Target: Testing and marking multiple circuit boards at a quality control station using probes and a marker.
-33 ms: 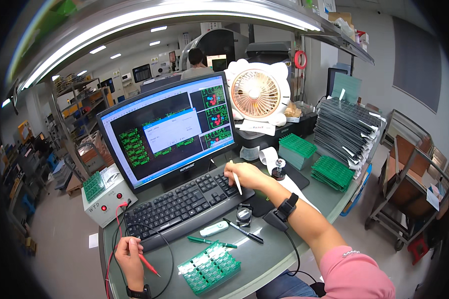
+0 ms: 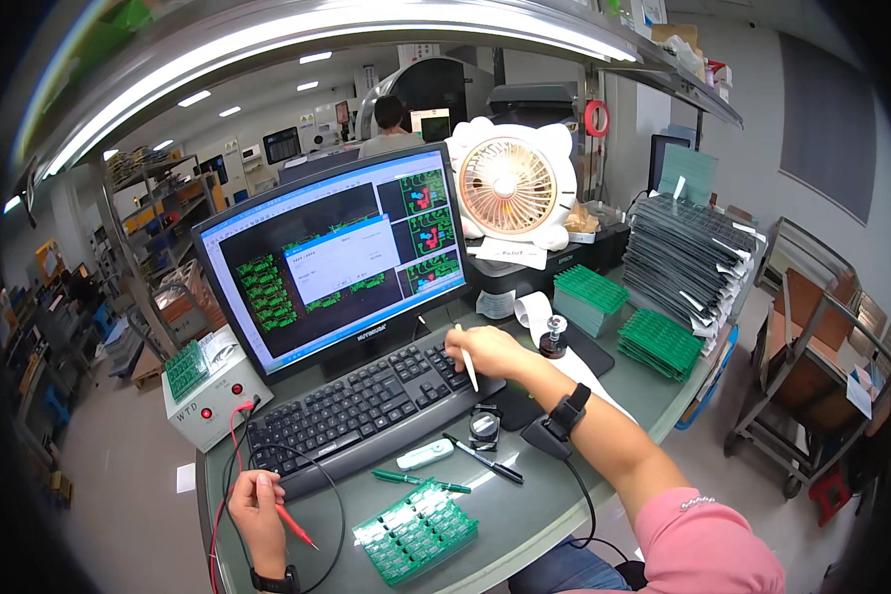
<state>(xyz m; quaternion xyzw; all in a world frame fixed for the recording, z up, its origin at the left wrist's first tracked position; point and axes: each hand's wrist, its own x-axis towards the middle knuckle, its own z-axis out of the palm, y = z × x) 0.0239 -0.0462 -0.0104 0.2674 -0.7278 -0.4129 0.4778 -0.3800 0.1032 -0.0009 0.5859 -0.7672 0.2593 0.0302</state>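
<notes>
My left hand [image 2: 256, 507] is closed around a red test probe [image 2: 293, 525], whose tip points toward the green circuit board panel [image 2: 416, 535] at the front of the bench. In my right hand [image 2: 487, 350] is a slim white pen-like stick [image 2: 468, 370], slanting down from the fingers. That hand rests over the right end of the black keyboard [image 2: 366, 411], its fingertips partly hidden. Beyond the keyboard, the monitor [image 2: 342, 257] shows green board patterns and a pale dialog box. A red lead runs to the white tester box [image 2: 213, 396] at the left.
A green pen [image 2: 421, 481], a white oval device [image 2: 426, 454] and a black marker [image 2: 483, 458] lie before the keyboard. Stacked green boards [image 2: 660, 345], a glass bottle with a metal top [image 2: 553, 339], a white fan [image 2: 510, 188] and tall dark trays [image 2: 683, 257] stand at right.
</notes>
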